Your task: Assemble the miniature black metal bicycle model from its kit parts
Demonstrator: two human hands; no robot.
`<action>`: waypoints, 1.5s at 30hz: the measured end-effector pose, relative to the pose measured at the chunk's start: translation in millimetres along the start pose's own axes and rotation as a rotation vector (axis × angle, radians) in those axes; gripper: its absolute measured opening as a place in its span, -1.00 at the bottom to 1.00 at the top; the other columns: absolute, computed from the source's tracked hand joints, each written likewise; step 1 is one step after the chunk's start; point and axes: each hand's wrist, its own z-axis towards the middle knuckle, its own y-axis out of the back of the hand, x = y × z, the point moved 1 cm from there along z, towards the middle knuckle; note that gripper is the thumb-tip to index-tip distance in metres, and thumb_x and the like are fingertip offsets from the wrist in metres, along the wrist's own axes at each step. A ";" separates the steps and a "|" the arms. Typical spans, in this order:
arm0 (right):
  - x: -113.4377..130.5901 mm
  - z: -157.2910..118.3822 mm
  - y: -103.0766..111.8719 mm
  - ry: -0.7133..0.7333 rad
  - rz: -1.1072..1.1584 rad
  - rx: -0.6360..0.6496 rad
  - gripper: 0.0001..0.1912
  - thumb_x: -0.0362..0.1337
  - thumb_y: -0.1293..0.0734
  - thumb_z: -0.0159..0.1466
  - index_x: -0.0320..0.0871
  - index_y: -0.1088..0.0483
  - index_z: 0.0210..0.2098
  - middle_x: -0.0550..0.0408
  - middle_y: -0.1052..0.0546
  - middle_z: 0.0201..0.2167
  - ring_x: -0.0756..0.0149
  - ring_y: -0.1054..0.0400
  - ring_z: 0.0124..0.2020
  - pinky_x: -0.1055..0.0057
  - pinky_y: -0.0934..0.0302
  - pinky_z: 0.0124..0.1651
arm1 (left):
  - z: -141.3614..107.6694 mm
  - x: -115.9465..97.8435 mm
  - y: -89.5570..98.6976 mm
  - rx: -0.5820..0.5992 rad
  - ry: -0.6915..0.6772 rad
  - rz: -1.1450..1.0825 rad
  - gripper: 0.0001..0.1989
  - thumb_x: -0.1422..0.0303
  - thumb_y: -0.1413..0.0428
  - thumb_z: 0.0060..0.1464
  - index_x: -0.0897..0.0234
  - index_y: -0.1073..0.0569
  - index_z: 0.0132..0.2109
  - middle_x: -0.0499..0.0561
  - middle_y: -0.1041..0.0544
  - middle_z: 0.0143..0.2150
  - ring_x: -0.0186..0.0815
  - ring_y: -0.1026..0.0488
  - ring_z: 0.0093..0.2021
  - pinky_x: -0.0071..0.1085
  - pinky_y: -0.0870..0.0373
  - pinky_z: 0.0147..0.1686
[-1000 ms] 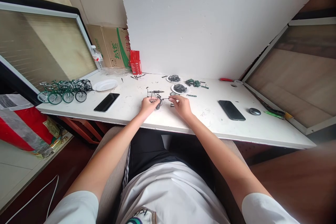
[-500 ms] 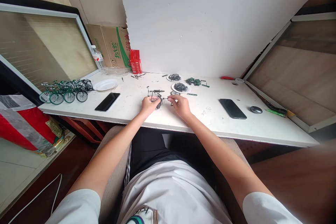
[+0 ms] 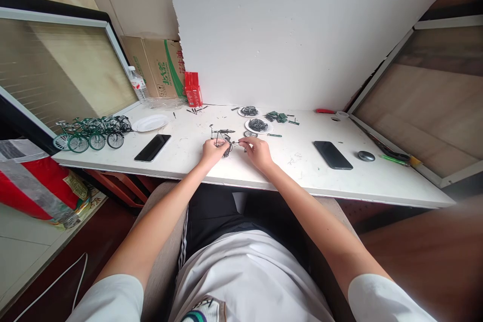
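Light, thin and easily bent, I judge, the small bicycle [image 3: 225,132] sits at the left hand [image 3: 213,152], over the counter [image 3: 294,176], and is best held by its frame. That hand pinches it; the right hand [image 3: 261,154] has its fingertips closed on a thin rod [image 3: 239,142] (perhaps a tool, too small to tell). The bicycle looks dark and spindly.
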 end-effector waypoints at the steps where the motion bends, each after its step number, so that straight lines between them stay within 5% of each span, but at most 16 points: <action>1: 0.1 0.0 -0.1 0.005 -0.004 0.001 -0.76 -0.21 -0.33 0.54 -0.05 -0.67 -0.03 0.00 -0.77 -0.06 0.08 -0.67 -0.10 0.21 -0.49 0.01 | 0.0 0.0 0.0 -0.006 -0.007 0.014 -0.82 0.24 -0.35 -0.05 0.27 -0.64 -0.35 0.14 -0.70 -0.33 -0.16 -0.60 -0.26 -0.33 -0.46 -0.22; 13: -0.8 -1.7 -1.9 0.075 -0.017 0.005 -0.65 -0.41 -0.25 0.49 -0.03 -0.68 -0.05 0.03 -0.77 -0.09 0.10 -0.67 -0.02 0.21 -0.50 0.04 | -0.1 -0.2 -1.2 -0.031 -0.049 0.104 -0.85 0.28 -0.33 -0.02 0.28 -0.64 -0.35 0.19 -0.71 -0.27 -0.10 -0.62 -0.21 -0.29 -0.49 -0.18; 38: -3.4 -1.5 -4.4 0.081 -0.013 -0.019 -0.72 -0.36 -0.27 0.51 -0.06 -0.65 -0.04 -0.02 -0.75 -0.09 0.07 -0.65 -0.04 0.21 -0.47 0.01 | 1.9 4.0 -2.0 -0.033 -0.051 0.103 -0.83 0.28 -0.34 -0.03 0.30 -0.65 -0.30 0.15 -0.72 -0.30 -0.15 -0.63 -0.26 -0.32 -0.52 -0.18; 45: -1.2 -1.4 -3.5 0.090 -0.060 0.015 -0.58 -0.53 -0.22 0.43 -0.07 -0.68 -0.08 0.00 -0.75 -0.10 0.09 -0.64 -0.03 0.23 -0.46 0.01 | 3.0 6.3 -2.0 -0.032 -0.068 0.140 -0.82 0.27 -0.32 -0.02 0.31 -0.66 -0.30 0.17 -0.73 -0.26 -0.13 -0.65 -0.23 -0.32 -0.52 -0.18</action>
